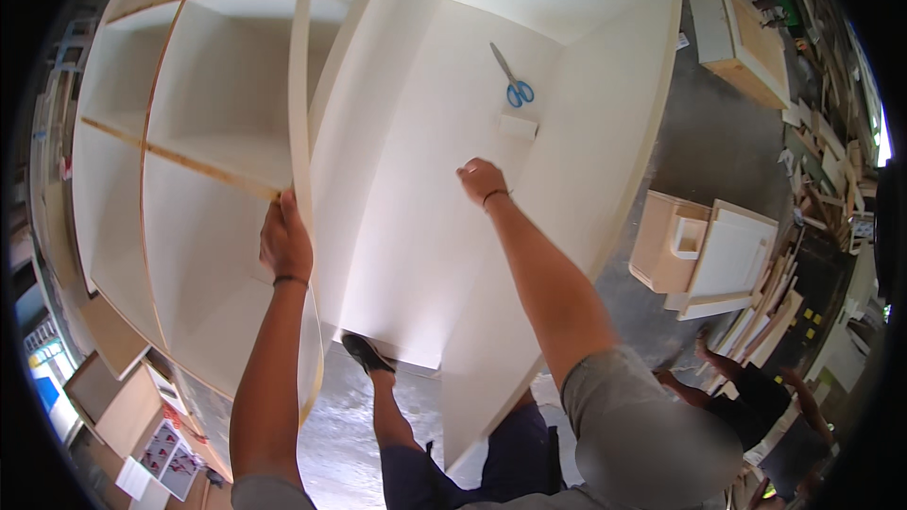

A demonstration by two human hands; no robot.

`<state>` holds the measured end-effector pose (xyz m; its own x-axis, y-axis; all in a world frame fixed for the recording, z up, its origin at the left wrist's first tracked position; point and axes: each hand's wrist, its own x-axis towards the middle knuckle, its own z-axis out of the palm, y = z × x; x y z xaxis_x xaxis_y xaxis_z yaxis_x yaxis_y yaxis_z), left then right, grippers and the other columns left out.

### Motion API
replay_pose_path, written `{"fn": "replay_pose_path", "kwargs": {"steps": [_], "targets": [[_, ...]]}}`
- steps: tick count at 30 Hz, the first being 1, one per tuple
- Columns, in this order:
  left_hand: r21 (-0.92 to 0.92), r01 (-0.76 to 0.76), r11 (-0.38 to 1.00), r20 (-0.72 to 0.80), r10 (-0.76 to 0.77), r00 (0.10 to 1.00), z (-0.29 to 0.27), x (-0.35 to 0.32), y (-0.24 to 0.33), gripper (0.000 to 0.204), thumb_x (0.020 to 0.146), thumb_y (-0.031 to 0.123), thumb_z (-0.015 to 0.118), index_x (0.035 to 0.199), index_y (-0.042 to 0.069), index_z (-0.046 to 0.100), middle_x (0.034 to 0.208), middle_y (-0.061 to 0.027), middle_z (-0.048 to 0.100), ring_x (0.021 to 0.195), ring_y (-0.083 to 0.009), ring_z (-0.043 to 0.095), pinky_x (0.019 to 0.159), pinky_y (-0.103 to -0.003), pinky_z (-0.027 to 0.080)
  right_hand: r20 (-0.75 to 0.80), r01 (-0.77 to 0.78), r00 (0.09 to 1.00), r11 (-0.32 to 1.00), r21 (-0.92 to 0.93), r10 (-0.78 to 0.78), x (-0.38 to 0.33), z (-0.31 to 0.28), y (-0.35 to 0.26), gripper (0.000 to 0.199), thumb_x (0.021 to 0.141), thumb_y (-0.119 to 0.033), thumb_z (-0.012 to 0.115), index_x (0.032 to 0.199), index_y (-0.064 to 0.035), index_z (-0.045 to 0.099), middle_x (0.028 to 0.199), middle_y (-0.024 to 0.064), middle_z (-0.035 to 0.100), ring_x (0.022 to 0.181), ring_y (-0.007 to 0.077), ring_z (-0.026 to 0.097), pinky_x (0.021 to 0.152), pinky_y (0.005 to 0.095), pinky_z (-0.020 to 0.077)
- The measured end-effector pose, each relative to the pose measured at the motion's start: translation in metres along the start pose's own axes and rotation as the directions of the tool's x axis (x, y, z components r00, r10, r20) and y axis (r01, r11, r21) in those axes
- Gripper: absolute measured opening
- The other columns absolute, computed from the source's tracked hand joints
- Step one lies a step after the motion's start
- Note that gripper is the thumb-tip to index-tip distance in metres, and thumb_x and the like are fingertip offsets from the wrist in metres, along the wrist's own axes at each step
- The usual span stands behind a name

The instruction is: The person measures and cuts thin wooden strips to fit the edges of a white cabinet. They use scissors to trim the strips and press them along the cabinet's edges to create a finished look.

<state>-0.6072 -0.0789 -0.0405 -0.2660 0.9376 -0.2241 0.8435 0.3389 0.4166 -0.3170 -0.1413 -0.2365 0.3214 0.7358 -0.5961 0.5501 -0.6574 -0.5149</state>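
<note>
My left hand (pixel 286 238) is closed at the front edge of a white shelf cabinet (pixel 222 76), where a divider meets the long pale side edge (pixel 300 85). Its fingertips are partly hidden there. Curled fingers make a loose fist of my right hand (pixel 484 179), held over the white inside of a second, open cabinet (pixel 406 170); whatever it may hold is hidden. Beyond that hand, scissors (pixel 515 87) with blue handles lie inside this cabinet. A small white block (pixel 518 126) sits just below their handles.
To the right, a wooden box unit (pixel 661 241) and a white framed panel (pixel 732 260) stand on the grey floor. Farther off is another box-like cabinet (pixel 742 47). Scrap boards (pixel 831 151) line the right side. Another person (pixel 756 406) is at the lower right.
</note>
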Motion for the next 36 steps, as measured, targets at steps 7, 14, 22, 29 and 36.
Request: {"fn": "replay_pose_path", "kwargs": {"steps": [7, 14, 22, 29, 36], "targets": [[-0.010, -0.013, 1.000, 0.029, 0.013, 1.000, 0.011, 0.000, -0.016, 0.060, 0.101, 0.050, 0.030, 0.115, 0.001, 0.061, 0.105, -0.0174, 0.066, 0.095, -0.0354, 0.061, 0.086, -0.043, 0.046, 0.018, -0.076, 0.996, 0.974, -0.214, 0.082, 0.170, -0.033, 0.121, 0.035, 0.088, -0.033, 0.053, 0.109, -0.0062, 0.065, 0.118, 0.0170, 0.064, 0.111, 0.0353, 0.060, 0.096, 0.0434, 0.0478], [-0.074, 0.055, 0.996, -0.001, -0.056, 0.998, 0.007, -0.006, -0.009, 0.062, 0.102, 0.049, 0.029, 0.114, -0.005, 0.057, 0.100, -0.0218, 0.063, 0.091, -0.0355, 0.059, 0.083, -0.041, 0.046, -0.017, -0.189, 0.980, 0.915, -0.355, 0.196, 0.237, -0.046, 0.125, 0.050, 0.094, -0.031, 0.051, 0.141, -0.0143, 0.044, 0.150, 0.0168, 0.036, 0.136, 0.0357, 0.038, 0.109, 0.0468, 0.0393], [-0.040, -0.015, 0.999, 0.045, 0.017, 0.999, 0.006, 0.001, -0.004, 0.053, 0.101, 0.045, 0.033, 0.098, -0.001, 0.058, 0.089, -0.0193, 0.061, 0.080, -0.0373, 0.058, 0.074, -0.043, 0.044, -0.177, -0.235, 0.970, 0.805, -0.545, 0.164, 0.269, 0.013, 0.141, 0.042, 0.096, -0.052, 0.043, 0.117, -0.0203, 0.061, 0.134, 0.0131, 0.051, 0.125, 0.0323, 0.049, 0.093, 0.0510, 0.0487], [-0.035, -0.049, 0.998, 0.032, 0.050, 0.998, -0.001, 0.001, 0.000, 0.047, 0.101, 0.043, 0.036, 0.095, 0.003, 0.060, 0.078, -0.0121, 0.061, 0.073, -0.0308, 0.060, 0.071, -0.040, 0.046, -0.402, -0.241, 0.916, 0.806, -0.540, 0.005, 0.263, 0.043, 0.158, 0.050, 0.089, -0.044, 0.061, 0.136, -0.0340, 0.047, 0.145, 0.0145, 0.033, 0.122, 0.0343, 0.050, 0.097, 0.0512, 0.0469], [-0.029, -0.032, 0.999, 0.020, 0.033, 0.999, -0.003, -0.005, 0.003, 0.045, 0.098, 0.049, 0.043, 0.087, 0.008, 0.058, 0.072, -0.0061, 0.061, 0.070, -0.0261, 0.061, 0.068, -0.039, 0.046, -0.174, -0.246, 0.967, 0.860, -0.448, 0.186, 0.234, 0.072, 0.161, 0.035, 0.088, -0.039, 0.061, 0.120, -0.0254, 0.057, 0.130, 0.0153, 0.046, 0.112, 0.0351, 0.059, 0.089, 0.0475, 0.0527]]}}
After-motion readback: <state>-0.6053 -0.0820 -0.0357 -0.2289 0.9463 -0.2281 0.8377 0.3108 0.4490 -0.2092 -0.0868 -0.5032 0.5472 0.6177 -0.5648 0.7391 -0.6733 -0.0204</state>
